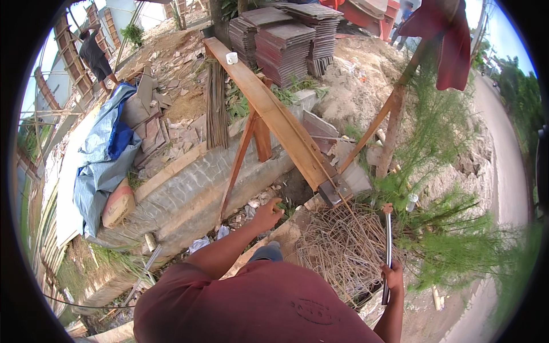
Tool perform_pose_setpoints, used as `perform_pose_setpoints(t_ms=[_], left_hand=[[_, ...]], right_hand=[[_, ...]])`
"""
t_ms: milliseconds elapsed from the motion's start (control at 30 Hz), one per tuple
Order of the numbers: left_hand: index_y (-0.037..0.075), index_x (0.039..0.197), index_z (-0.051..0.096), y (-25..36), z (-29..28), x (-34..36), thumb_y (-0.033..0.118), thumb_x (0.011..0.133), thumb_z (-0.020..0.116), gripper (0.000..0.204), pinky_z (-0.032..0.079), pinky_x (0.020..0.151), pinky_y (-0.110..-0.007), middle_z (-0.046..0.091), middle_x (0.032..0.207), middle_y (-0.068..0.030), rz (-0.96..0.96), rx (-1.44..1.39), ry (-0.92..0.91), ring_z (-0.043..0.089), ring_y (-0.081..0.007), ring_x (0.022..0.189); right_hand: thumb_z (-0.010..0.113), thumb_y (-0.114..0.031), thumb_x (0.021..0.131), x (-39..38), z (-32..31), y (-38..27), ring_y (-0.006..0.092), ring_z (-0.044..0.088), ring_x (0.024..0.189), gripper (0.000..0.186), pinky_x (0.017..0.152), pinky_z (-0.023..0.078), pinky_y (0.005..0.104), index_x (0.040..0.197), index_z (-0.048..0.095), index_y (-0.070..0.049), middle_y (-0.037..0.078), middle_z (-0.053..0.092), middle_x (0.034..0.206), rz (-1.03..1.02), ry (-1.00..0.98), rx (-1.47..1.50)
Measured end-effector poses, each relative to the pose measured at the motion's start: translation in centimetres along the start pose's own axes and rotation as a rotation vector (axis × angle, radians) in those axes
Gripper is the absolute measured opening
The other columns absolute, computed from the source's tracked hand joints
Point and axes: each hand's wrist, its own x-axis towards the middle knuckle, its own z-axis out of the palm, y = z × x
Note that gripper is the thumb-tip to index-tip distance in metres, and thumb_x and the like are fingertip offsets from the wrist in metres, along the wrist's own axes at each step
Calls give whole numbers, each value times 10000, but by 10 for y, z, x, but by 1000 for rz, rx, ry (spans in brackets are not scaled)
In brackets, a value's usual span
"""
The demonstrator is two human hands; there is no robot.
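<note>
Right hand [393, 275]: wrapped; metal bar [389, 237] being gripped beside bent-rod heap [329, 240]
Left hand [267, 216]: being held half-curled; contents cannot be told
Bar step: apparently being positioned
Next move: steady control likely being required

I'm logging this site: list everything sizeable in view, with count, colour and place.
Wooden beam: one, brown, centre
Metal bar: one, silver-black, lower right
Bent rods: one heap, brown, below beam
Straight rods: one bundle, brown, beside beam
Tiles: several stacks, reddish, top centre
Tarp: one, blue, left
Sack: one, tan, beside tarp
Wall: one, grey, left
Cloth: one, maroon, upper right
Bushes: several, green, right
Road: one, grey, right
People: at least two, dark or blue clothes, background
Left hand: one, bare, centre
Right hand: one, bare, on bar
</note>
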Motion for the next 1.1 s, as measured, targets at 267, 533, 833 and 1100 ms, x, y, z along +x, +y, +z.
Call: perform_pose_setpoints(t_ms=[267,533,833,1100], left_hand=[[28,1273,437,23,-22,106,272,859,585,503,439,864,-442,594,1089,-178,234,229,196,581,-340,994],[14,1353,375,59,12,230,438,882,499,646,148,1066,-608,321,1429,-214,344,618,418,236,-338,1368],[23,1412,292,71,15,238,462,909,448,686,16,1081,-622,226,1486,-200,262,682,283,140,-317,1406],[11,1416,281,82,16,238,458,924,425,680,17,1089,-600,191,1494,-211,273,733,264,132,-317,1408]], right_hand=[[659,-184,779,-31,-20,28,115,473,418,207,394,355,255,691,529,-50,13,485,524,162,56,27],[675,-224,792,-15,-17,18,114,468,434,213,415,351,252,732,546,-66,2,495,533,315,30,183],[658,-213,745,-22,17,-59,198,596,648,241,604,446,331,780,577,11,113,629,680,182,240,-305],[647,-217,785,32,81,-158,268,588,663,295,602,450,391,990,533,-37,130,583,706,-36,473,-320]])
